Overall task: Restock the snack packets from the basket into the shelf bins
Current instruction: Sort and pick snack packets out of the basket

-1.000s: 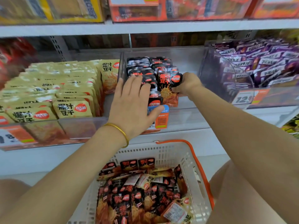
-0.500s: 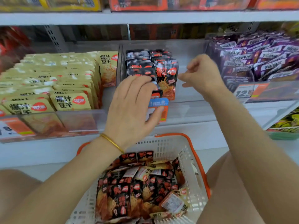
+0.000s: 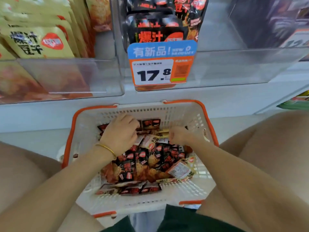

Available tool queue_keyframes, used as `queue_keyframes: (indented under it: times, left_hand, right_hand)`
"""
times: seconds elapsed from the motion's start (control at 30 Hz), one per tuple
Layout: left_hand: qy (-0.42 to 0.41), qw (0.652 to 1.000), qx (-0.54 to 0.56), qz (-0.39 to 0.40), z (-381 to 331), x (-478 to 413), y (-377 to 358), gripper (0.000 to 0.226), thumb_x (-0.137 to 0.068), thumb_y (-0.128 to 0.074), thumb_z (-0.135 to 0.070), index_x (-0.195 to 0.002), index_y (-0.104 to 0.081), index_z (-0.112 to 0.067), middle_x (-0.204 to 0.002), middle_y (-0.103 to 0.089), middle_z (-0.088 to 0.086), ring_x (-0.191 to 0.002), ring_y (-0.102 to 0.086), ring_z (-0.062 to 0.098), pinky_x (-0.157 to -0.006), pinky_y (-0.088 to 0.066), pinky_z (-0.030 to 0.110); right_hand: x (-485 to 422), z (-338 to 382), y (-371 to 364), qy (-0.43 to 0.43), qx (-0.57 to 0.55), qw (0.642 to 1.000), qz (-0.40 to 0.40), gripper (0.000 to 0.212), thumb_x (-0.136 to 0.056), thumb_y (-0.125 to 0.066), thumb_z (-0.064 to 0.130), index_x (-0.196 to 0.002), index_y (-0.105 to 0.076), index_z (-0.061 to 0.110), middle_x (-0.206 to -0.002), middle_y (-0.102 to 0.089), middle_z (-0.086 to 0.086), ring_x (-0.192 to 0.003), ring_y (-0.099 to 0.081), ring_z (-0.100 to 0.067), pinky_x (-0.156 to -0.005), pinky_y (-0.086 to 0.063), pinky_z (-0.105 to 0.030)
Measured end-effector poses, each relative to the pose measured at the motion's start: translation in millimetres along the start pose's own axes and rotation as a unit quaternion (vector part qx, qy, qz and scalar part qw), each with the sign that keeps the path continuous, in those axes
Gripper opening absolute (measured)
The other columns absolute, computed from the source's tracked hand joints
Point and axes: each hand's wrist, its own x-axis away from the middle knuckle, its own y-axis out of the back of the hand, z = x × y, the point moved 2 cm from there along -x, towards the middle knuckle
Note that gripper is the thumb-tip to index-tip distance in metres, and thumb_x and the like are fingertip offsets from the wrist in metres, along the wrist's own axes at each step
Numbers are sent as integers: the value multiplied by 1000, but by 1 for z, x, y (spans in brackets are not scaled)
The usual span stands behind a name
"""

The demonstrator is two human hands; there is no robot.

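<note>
While left hand (image 3: 119,131) and right hand (image 3: 179,135) curl among packets (image 3: 142,163) at the far edge of the basket (image 3: 150,111), grips unclear, a price tag (image 3: 161,64) fronts the bin (image 3: 225,67).

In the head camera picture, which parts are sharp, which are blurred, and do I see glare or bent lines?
Head view: the price tag is sharp; the purple packets are smeared; the left hand and right hand in the basket are slightly soft; pale reflections lie on the clear bin front; the shelf edge bows, a wide-angle effect; the light is even.
</note>
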Motion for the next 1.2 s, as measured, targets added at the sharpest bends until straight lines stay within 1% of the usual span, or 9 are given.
queue_keyframes:
  times: [0.1,0.17,0.27,0.4,0.57,0.8,0.93,1.03,1.2]
  left_hand:
    - [43,998,30,37,8,-3,-10,27,-80,-41,-23,-88,-63,-10,-93,-59,8,-94,-53,32,-78,-49,47]
    - [48,997,45,41,8,-5,-13,34,-80,-34,-26,-88,-63,-9,-93,-59,9,-93,-53,32,-78,-49,46]
    - [45,995,68,55,4,-4,-20,18,-83,-50,-15,-90,-64,-7,-95,-60,10,-93,-53,33,-80,-49,46]
    - [51,992,93,70,6,-1,-24,17,-86,-55,-14,-99,-64,-8,-107,-57,7,-105,-47,29,-86,-47,43]
    - [71,989,90,91,9,-2,-29,24,-93,-46,-20,-112,-60,-12,-119,-51,2,-115,-39,23,-95,-40,36]
    - [106,966,143,189,-2,-8,-32,35,-94,-50,-25,-128,-50,-19,-129,-49,1,-119,-42,21,-100,-38,34]
    - [114,947,215,210,-23,-7,-17,54,-92,-59,-32,-139,-39,-17,-138,-47,3,-120,-48,18,-98,-39,27]
    - [121,940,264,180,-35,-4,4,45,-91,-60,-33,-131,-46,-17,-114,-57,3,-90,-54,14,-69,-38,20]
    - [114,929,345,68,-47,-5,53,13,-89,-63,-24,-97,-59,-14,-84,-59,-4,-80,-58,11,-64,-37,11]
  right_hand:
    - [-29,-14,-39,-18,33,999,33,20,-91,-50,8,-72,-52,16,-76,-49,-5,-77,-48,-23,-78,-41,-29]
    - [-44,-13,-61,-22,5,998,63,15,-91,-51,5,-103,-60,7,-104,-58,-14,-93,-56,-29,-87,-46,-34]
    - [-56,-9,-82,-67,-46,996,45,59,-88,-62,12,-140,-36,2,-137,-44,-20,-123,-46,-36,-100,-40,-40]
    - [-73,-12,-100,-103,-112,988,32,72,-85,-68,15,-142,-26,7,-133,-47,-18,-118,-50,-34,-97,-46,-41]
    - [-78,-11,-110,-95,-75,992,-31,6,-90,-57,11,-90,-51,11,-94,-58,-9,-90,-57,-27,-83,-50,-38]
    - [-32,4,-36,26,-142,987,71,18,-86,-65,4,-76,-52,12,-77,-51,-1,-69,-50,-16,-61,-46,-26]
    - [22,22,22,95,-177,978,60,18,-91,-57,3,-79,-50,15,-80,-52,0,-78,-54,-17,-81,-55,-38]
    - [60,31,45,136,-254,957,19,13,-91,-56,1,-83,-52,11,-79,-55,-5,-79,-58,-22,-74,-57,-33]
    - [117,33,67,157,-370,915,-45,26,-85,-67,7,-110,-61,10,-95,-68,-9,-80,-69,-14,-69,-58,-27]
